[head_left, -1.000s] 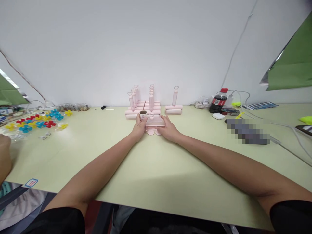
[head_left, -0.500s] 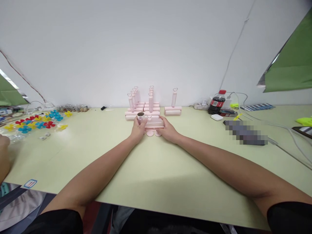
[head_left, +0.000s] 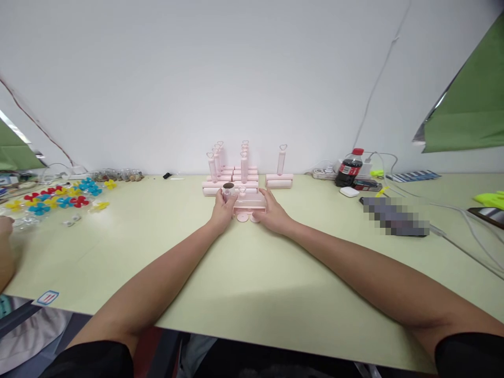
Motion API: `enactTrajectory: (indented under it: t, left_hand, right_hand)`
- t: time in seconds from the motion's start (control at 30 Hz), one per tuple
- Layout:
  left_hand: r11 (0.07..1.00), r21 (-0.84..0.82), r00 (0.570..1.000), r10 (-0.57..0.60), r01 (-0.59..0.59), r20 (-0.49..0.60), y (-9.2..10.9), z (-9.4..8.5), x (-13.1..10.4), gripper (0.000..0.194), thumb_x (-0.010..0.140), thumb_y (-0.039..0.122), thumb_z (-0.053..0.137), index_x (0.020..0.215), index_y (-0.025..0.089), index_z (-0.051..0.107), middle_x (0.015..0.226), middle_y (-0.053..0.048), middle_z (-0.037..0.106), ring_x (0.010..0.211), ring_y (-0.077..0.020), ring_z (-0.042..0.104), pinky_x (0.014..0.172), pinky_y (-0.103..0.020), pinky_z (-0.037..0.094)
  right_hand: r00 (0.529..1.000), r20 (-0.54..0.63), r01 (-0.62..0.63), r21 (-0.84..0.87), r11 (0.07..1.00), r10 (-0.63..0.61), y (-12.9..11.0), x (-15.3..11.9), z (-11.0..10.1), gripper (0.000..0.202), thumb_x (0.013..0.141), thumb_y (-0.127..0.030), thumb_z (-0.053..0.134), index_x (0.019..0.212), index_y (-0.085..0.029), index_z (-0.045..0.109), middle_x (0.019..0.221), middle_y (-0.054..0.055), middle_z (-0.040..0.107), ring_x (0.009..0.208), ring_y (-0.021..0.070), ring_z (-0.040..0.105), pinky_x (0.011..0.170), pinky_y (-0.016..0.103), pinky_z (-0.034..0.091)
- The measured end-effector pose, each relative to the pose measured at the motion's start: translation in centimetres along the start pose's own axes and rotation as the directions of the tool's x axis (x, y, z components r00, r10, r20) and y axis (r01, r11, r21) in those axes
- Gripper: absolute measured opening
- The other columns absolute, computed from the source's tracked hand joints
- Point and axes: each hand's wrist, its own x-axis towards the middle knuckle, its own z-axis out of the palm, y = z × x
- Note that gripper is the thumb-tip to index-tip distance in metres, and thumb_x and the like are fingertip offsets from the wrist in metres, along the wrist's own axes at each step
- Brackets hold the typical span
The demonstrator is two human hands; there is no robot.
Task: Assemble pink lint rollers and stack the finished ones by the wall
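My left hand (head_left: 224, 212) is closed round an upright white roll with a brown core (head_left: 228, 186), beside the left end of a pale pink lint roller case (head_left: 251, 202). My right hand (head_left: 274, 214) grips the case's right end, thumb in front and fingers behind. A heart-shaped loop shows at the case's back edge. Low in front of the case, pink round pieces (head_left: 243, 218) lie between my hands, one partly under my right thumb. Just behind stand pink lint rollers (head_left: 244, 170) in rows, their heart-tipped handles pointing up.
Another pink lint roller (head_left: 279, 181) stands apart on the right. Farther right are a cola bottle (head_left: 349, 167), a white case (head_left: 349, 192), cables and a blurred dark item (head_left: 395, 216). Coloured propeller-shaped pieces (head_left: 65, 199) lie left, near another person's hand (head_left: 5, 226).
The pink case has tipped between my hands, so more of its open front shows. My right fingers have lifted slightly along its end. The left hand still holds the roll.
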Motion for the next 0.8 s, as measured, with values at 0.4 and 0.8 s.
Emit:
enactTrajectory:
  t: [0.4,0.8]
  left_hand:
    - [0.981,0.017,0.959,0.192,-0.193,-0.209,2.0,-1.1,-0.3,0.064,0.090,0.043,0.049,0.144,0.021,0.024,0.153,-0.014,0.029,0.145,-0.0239,0.026,0.117,-0.036,0.026]
    - [0.783,0.193,0.798,0.603,-0.591,-0.002,7.8,-0.3,-4.3,0.038,0.086,0.034,0.053,0.122,0.023,0.046,0.118,-0.009,0.056,0.098,-0.0208,0.058,0.088,-0.036,0.048]
  right_hand:
    - [0.978,-0.161,-0.185,-0.353,0.917,0.135,3.0,11.3,-7.8,0.060,0.069,-0.036,0.067,0.128,-0.027,0.060,0.143,0.014,0.046,0.138,0.0465,0.027,0.108,0.070,0.019]
    - [0.977,-0.212,-0.053,-0.238,0.970,0.002,0.2,6.9,-12.1,0.065,0.087,-0.041,0.048,0.147,-0.022,0.039,0.143,0.010,0.050,0.129,0.0268,0.048,0.106,0.042,0.040]
